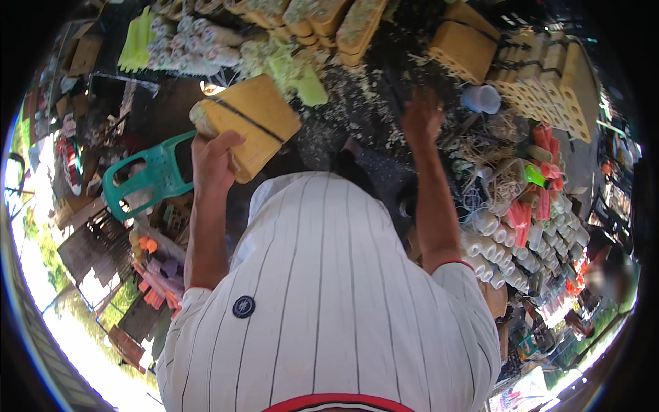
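Your left hand (214, 159) is gripping a yellow block-shaped bundle (248, 123) bound by one dark band; your fingers are closing around its lower left corner, so most of the bundle is lying above and to the right of the grip. The bundle is being held raised, with its long axis running from lower left to upper right and its pale, rough end facing upper left. Your right hand (421, 117) is reaching upward with fingers loosely spread and holding nothing, above a dark surface littered with pale shavings (357, 110); whether the fingertips are touching that surface cannot be told from this distorted view. Similar banded yellow bundles (467, 42) are lying stacked along the top edge and at upper right. A teal plastic chair (147, 180) is standing just left of your left forearm. Rolls of white cord (498, 240) and red and pink sticks (546, 172) are lying to the right of your right arm, and lime-green pieces (295, 75) are lying just right of the held bundle.
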{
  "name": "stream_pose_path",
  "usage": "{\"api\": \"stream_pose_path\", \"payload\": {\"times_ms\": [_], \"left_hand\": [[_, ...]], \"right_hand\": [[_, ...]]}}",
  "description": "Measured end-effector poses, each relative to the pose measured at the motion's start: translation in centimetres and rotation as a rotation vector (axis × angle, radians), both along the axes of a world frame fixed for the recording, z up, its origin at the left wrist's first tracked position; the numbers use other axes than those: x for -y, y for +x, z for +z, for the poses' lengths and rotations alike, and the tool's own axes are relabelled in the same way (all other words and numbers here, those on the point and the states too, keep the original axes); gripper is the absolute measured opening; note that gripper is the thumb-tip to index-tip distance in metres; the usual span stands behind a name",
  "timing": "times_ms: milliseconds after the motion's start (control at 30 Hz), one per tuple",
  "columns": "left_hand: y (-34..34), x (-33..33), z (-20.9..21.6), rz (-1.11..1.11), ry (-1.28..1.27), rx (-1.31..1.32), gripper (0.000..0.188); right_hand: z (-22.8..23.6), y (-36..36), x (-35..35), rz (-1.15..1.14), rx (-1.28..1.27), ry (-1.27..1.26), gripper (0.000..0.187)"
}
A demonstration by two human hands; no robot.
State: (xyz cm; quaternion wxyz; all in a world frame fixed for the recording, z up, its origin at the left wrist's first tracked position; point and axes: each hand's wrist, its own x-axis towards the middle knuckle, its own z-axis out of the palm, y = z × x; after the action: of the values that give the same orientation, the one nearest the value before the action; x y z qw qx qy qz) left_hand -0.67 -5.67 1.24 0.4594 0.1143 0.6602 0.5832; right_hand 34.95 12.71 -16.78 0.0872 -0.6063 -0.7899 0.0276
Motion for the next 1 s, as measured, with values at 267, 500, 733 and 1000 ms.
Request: {"api": "stream_pose_path", "payload": {"times_ms": [267, 500, 733, 1000], "left_hand": [[-2.7, -0.1, 0.8, -0.060, -0.012, 0.087, 0.051], [-6.5, -0.8, 1.9, -0.174, -0.011, 0.131, 0.053], [-10.7, 0.4, 2.6, -0.215, -0.059, 0.053, 0.061], [-12.1, -0.9, 2.5, -0.294, -0.054, 0.097, 0.057]], "right_hand": [[-3.8, 6.0, 2.5, 0.002, 0.070, -0.140, 0.035], [-2.6, -9.3, 3.1, 0.012, -0.598, -0.132, 0.039], [-6.9, -15.9, 7.7, -0.185, -0.237, -0.184, 0.100], [-7.3, -27.1, 4.1, -0.120, -0.517, -0.176, 0.085]]}}
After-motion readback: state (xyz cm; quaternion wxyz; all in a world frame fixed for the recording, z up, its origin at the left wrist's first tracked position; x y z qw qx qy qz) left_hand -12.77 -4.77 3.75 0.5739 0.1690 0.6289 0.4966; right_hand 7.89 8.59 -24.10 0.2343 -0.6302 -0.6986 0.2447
